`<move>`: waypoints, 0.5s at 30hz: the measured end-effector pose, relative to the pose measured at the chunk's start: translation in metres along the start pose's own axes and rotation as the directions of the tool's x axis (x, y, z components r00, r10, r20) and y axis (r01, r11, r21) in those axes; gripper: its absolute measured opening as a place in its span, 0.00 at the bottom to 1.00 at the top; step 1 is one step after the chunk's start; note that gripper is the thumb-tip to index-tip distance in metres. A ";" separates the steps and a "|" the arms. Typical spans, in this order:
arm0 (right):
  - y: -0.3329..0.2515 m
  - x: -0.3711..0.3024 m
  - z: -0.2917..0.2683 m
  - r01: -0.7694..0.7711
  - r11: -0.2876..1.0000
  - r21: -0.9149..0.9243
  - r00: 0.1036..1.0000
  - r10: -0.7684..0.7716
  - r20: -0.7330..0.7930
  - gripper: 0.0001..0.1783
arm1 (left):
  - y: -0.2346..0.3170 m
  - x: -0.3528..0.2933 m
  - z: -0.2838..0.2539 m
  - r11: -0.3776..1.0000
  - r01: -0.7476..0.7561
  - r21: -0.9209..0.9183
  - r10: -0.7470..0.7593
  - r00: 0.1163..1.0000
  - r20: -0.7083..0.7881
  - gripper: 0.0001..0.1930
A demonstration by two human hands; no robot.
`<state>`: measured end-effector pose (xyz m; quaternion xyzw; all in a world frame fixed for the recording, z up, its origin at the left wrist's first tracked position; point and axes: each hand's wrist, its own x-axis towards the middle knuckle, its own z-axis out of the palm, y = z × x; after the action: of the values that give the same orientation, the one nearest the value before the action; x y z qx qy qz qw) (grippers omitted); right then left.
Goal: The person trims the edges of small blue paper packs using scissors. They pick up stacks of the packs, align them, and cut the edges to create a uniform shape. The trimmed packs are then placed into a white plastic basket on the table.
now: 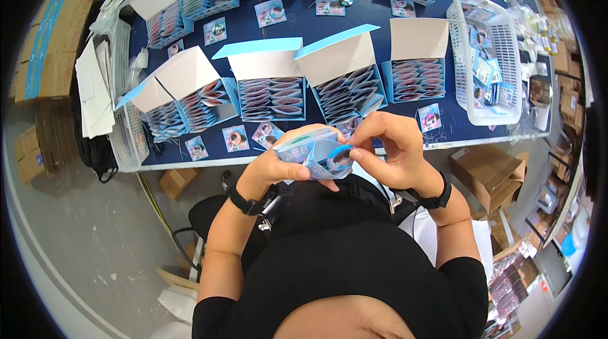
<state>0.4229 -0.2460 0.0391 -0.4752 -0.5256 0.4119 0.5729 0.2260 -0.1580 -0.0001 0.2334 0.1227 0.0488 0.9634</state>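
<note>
My left hand [273, 166] is wrapped round light blue printed packets [305, 144], held above my lap at the table's near edge. The front packet bulges at its right end. There, a small round badge [340, 158] with a picture and blue rim shows at the opening. My right hand [396, 149] pinches the badge's right edge between thumb and forefinger. Whether the badge sits fully inside the packet I cannot tell. Just beyond my hands stands an open box [347, 95] filled with upright packets, its lid raised. Part of a card behind my fingers is hidden.
More open boxes [415, 79] of packets stand in two rows on the dark blue table [342, 14]. Single cards with round badges [235, 139] lie before them. A white plastic basket [461, 85] with loose cards is at the right. Cardboard boxes [487, 177] stand on the floor.
</note>
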 end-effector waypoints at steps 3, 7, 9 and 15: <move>0.004 0.009 -0.006 0.001 1.000 0.030 0.998 -0.003 0.062 0.06 | 0.002 0.002 -0.001 1.000 -0.015 -0.011 0.015 1.000 -0.009 0.37; 0.008 0.016 -0.008 0.037 0.999 -0.028 0.991 -0.033 0.133 0.06 | 0.000 0.003 -0.004 0.998 -0.041 -0.045 0.040 0.999 -0.021 0.37; 0.011 0.019 -0.008 0.151 0.988 -0.040 0.975 -0.142 0.173 0.07 | 0.002 0.002 -0.001 0.996 -0.062 -0.070 0.060 0.998 -0.034 0.39; 0.002 0.034 0.001 0.163 0.975 -0.152 0.947 -0.112 0.302 0.13 | 0.010 -0.013 -0.009 0.993 -0.083 -0.083 0.071 0.987 -0.143 0.46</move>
<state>0.4252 -0.2127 0.0437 -0.4200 -0.6705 0.3884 0.4725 0.2106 -0.1469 0.0000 0.1907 0.1786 0.1077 0.9592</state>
